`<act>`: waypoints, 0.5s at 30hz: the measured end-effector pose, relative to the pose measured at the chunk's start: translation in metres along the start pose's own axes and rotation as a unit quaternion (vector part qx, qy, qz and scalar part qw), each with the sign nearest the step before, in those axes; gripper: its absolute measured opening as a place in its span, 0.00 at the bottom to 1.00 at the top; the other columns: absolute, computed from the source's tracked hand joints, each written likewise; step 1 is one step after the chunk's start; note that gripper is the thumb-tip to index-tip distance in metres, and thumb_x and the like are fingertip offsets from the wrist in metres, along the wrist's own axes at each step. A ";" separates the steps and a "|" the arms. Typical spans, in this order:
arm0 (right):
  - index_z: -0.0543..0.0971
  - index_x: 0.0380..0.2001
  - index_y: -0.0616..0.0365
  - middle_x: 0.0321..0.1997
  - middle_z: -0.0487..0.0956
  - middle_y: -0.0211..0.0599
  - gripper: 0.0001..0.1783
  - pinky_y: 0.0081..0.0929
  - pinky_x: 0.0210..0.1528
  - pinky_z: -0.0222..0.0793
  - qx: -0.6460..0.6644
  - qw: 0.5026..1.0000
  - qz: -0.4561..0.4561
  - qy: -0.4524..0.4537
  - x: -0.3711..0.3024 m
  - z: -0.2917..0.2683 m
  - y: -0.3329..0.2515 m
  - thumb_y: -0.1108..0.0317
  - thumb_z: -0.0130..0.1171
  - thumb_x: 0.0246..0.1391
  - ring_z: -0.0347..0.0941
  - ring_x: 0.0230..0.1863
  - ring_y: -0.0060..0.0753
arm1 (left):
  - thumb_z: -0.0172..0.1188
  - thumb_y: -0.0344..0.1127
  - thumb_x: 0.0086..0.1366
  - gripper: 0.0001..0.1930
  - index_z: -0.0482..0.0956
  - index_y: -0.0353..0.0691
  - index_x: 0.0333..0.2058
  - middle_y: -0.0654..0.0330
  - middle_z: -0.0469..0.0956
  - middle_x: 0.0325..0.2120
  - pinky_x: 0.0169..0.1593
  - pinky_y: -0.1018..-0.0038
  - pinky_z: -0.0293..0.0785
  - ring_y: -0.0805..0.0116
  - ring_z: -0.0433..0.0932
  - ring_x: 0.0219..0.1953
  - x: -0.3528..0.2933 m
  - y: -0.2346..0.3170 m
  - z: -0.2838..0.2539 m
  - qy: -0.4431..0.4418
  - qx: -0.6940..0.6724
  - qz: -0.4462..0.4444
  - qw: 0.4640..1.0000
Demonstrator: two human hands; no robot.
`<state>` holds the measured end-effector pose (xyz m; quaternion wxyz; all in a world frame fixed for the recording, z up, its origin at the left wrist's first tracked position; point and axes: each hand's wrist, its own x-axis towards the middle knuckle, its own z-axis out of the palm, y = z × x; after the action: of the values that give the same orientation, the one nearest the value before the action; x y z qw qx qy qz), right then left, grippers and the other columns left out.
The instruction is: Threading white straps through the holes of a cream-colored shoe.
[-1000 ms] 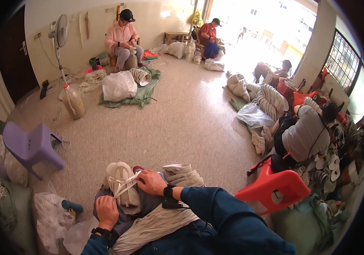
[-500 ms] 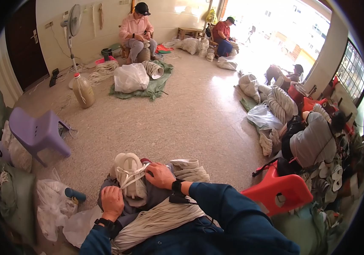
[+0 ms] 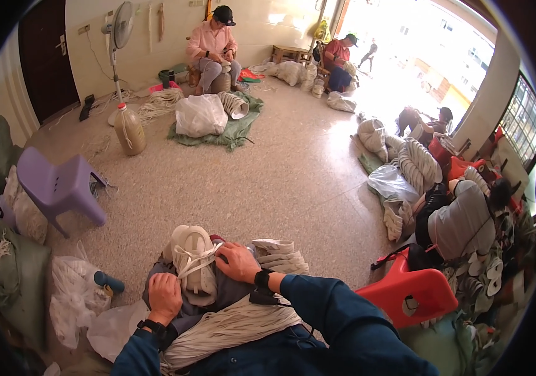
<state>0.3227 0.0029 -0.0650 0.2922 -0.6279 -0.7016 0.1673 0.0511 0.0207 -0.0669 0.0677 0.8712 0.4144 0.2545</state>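
Turns slightly left since the earlier frame, carrying the standing fan (image 3: 123, 26) and the far floor (image 3: 249, 182) rightward in view; moves both hands only a little, keeping them about the same off-white shoe (image 3: 200, 276). Rests that shoe on the grey-clad lap (image 3: 227, 289), near and just left of the middle. With the right hand (image 3: 236, 263), grasps white laces (image 3: 197, 259) between bent fingertips, drawing one strand off to the right side of the shoe. With the left hand (image 3: 166, 297), curls the fingers inward at the shoe's left edge, near another strand; cannot tell whether that strand is pinched there. Wears a dark band on each wrist. Bears across the near lap a thick bundle of off-white strands (image 3: 236, 335). Just right of the right hand, shows a stack of off-white footwear (image 3: 283, 255).

To the near left, shows a clear bag (image 3: 77, 297) beside a blue-green cylinder (image 3: 109, 281); farther left, a purple chair (image 3: 61, 188). To the near right, a red stool (image 3: 409, 294), with a grey-shirted person (image 3: 459, 219) bent over just beyond. On the far left, a jug with a red cap (image 3: 130, 131), then a white bag (image 3: 200, 116) on a green sheet (image 3: 236, 136), with a pink-shirted person (image 3: 211, 44) seated behind.
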 end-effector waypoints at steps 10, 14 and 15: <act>0.81 0.35 0.56 0.40 0.80 0.44 0.12 0.44 0.53 0.68 0.001 1.000 -0.016 0.012 -0.004 0.003 -0.009 0.60 0.58 0.55 0.74 0.47 0.50 | 0.55 0.33 0.62 0.05 0.75 0.38 0.32 0.56 0.77 0.32 0.56 0.58 0.66 0.55 0.76 0.43 -0.001 0.006 -0.007 -0.003 0.001 -0.017 1.000; 0.81 0.34 0.57 0.37 0.79 0.45 0.11 0.45 0.48 0.71 0.022 0.999 -0.029 0.025 -0.007 0.007 -0.006 0.61 0.58 0.54 0.75 0.44 0.53 | 0.54 0.33 0.63 0.05 0.76 0.39 0.32 0.56 0.76 0.32 0.56 0.59 0.66 0.56 0.75 0.43 -0.005 0.005 -0.002 0.002 0.005 -0.014 1.000; 0.81 0.32 0.58 0.35 0.79 0.47 0.10 0.46 0.44 0.72 0.030 0.997 -0.046 0.049 -0.003 0.009 -0.002 0.63 0.58 0.54 0.76 0.41 0.55 | 0.53 0.34 0.64 0.06 0.76 0.39 0.32 0.56 0.76 0.33 0.56 0.60 0.66 0.56 0.75 0.44 -0.002 0.003 0.001 -0.002 0.016 -0.007 1.000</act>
<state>0.3160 0.0007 -0.0711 0.3525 -0.5937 -0.7089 0.1440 0.0529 0.0174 -0.0679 0.0563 0.8697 0.4241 0.2461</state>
